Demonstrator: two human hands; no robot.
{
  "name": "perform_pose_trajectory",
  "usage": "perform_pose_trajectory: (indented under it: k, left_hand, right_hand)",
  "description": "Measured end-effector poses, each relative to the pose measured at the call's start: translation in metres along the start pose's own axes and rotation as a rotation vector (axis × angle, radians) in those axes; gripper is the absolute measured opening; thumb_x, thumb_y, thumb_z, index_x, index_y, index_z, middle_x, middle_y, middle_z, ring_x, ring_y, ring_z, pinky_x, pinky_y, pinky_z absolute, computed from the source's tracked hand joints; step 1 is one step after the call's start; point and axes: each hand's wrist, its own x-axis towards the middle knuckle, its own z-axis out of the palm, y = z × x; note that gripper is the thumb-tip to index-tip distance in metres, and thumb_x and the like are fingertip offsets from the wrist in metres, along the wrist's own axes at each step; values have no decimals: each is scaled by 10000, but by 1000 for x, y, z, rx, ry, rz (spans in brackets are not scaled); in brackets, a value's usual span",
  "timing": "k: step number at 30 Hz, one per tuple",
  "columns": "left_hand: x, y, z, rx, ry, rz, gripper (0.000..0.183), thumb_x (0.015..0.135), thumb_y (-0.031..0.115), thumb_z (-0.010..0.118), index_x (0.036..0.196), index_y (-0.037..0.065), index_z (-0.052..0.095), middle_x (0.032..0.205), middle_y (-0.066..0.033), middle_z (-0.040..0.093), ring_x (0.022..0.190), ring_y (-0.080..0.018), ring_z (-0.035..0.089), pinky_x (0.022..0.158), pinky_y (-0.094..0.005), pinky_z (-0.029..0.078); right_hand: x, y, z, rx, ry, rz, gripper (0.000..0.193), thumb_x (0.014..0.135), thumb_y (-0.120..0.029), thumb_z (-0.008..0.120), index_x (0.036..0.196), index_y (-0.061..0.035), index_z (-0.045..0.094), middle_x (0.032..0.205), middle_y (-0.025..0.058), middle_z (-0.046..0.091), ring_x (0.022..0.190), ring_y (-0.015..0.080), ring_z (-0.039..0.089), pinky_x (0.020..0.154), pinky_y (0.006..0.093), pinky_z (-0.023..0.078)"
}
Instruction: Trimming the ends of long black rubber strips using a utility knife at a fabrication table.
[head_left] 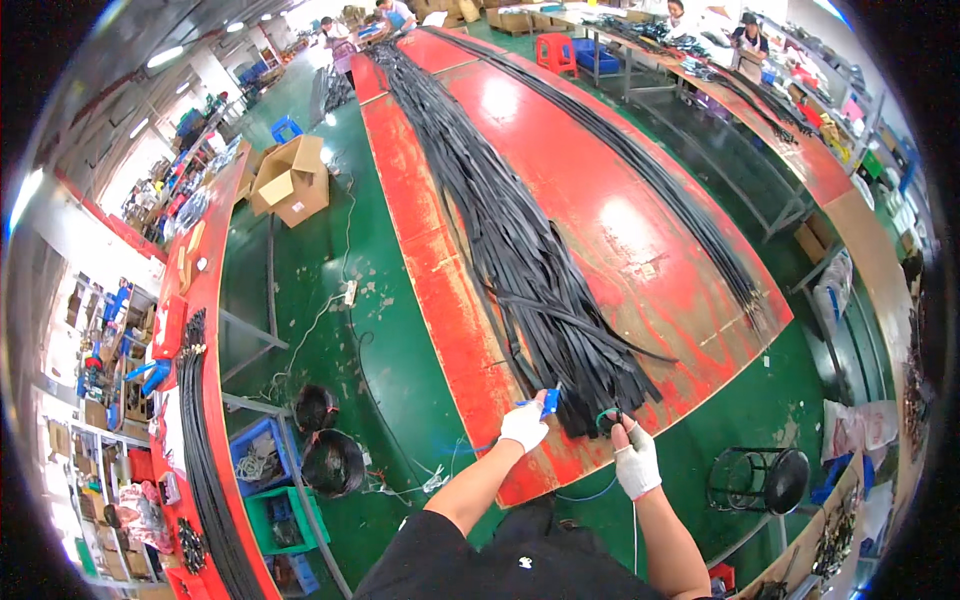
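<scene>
A long bundle of flat black strips point(510, 230) runs down the red table point(440, 310), its loose ends fanning out near me. My left hand point(524, 426), in a white glove, is closed around a small blue tool point(550, 402) with a thin tip, just left of the strip ends. On the other side, my right hand point(637, 462) wears a white glove with bare fingertips. Its fingers are pinched at the strip ends, beside a thin green loop point(606, 414). What exactly they grip is too small to make out.
Another black bundle point(640, 140) lies along the table's right side. A round black stool point(786, 480) stands at the right, with dark buckets point(332, 462) and a green crate point(285, 520) at the left. Cords cross the green floor. People work at the far tables.
</scene>
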Motion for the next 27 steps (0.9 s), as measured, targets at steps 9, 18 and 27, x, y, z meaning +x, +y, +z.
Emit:
perform_pose_trajectory:
  k: [9,18,27]
  left_hand:
    - [-63,-1,13,28,-75,143,745,883,247,607,1596,200,395,1069,-215,741,954,-423,728,824,-500,576]
    - [-1,5,-61,-291,374,-205,319,907,320,676,1072,54,739,898,-233,747,885,-392,755,789,-491,578]
    - [285,-25,-188,-336,620,-271,389,842,238,606,1198,124,710,1066,-214,758,1027,-418,726,936,-495,557]
  right_hand:
    - [-15,29,-7,18,-32,-144,173,1029,-163,686,1170,-66,715,961,-37,644,849,55,533,762,242,445]
    - [6,68,-12,-111,-35,-35,301,1031,-297,697,1110,-7,704,862,-16,632,787,74,517,706,273,437]
    - [14,114,1,-255,50,228,196,971,-142,717,1071,26,714,889,76,708,839,132,620,818,316,527]
